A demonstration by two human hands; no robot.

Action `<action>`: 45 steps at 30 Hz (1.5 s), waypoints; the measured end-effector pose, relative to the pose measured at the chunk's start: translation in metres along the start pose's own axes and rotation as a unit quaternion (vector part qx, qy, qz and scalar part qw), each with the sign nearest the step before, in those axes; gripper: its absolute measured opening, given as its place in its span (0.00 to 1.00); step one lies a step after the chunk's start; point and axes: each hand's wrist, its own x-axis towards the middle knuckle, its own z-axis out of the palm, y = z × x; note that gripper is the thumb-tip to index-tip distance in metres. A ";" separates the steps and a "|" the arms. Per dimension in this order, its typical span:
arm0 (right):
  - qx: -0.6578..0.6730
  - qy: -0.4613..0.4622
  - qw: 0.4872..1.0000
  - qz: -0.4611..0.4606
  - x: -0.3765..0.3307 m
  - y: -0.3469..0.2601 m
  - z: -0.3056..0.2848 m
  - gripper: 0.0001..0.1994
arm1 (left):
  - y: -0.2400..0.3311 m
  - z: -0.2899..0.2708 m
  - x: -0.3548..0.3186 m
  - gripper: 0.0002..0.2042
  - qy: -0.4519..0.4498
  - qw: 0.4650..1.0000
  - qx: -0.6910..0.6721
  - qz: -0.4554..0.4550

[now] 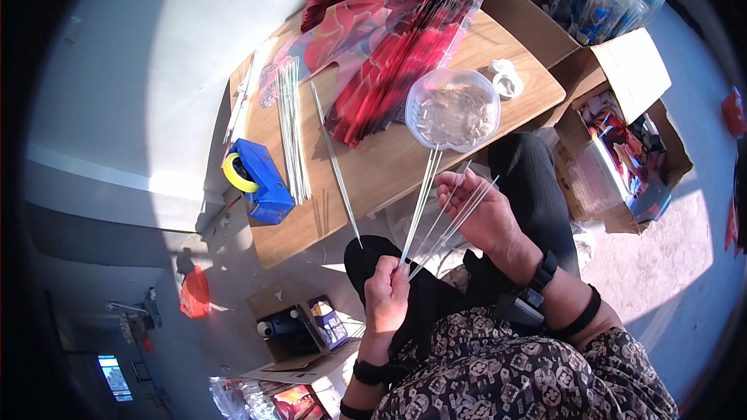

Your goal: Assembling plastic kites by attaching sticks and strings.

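Gripping thin pale sticks [421, 206] near their lower ends, the left hand [387, 295] is closed in a fist above the lap. The sticks diverge into two groups: one points toward the translucent plastic tub [413, 113] on the wooden tabletop [389, 175]; the other fans across the half-curled right hand [489, 214], whose hold on any stick cannot be determined. A stick bundle [292, 136] lies beside the blue tape dispenser [268, 190], below red pleated sheets [405, 70].
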 end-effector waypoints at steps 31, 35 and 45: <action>0.000 -0.010 0.998 -0.057 0.013 -0.018 -0.017 0.10 | 0.012 0.001 0.006 0.06 0.006 0.999 -0.052 0.004; 0.031 -0.006 0.997 -0.069 0.012 -0.021 -0.010 0.08 | 0.008 0.000 0.005 0.04 0.005 0.999 -0.041 0.001; 0.108 0.029 0.992 -0.060 0.013 -0.024 -0.014 0.07 | 0.006 0.000 0.006 0.04 -0.015 1.000 -0.007 0.017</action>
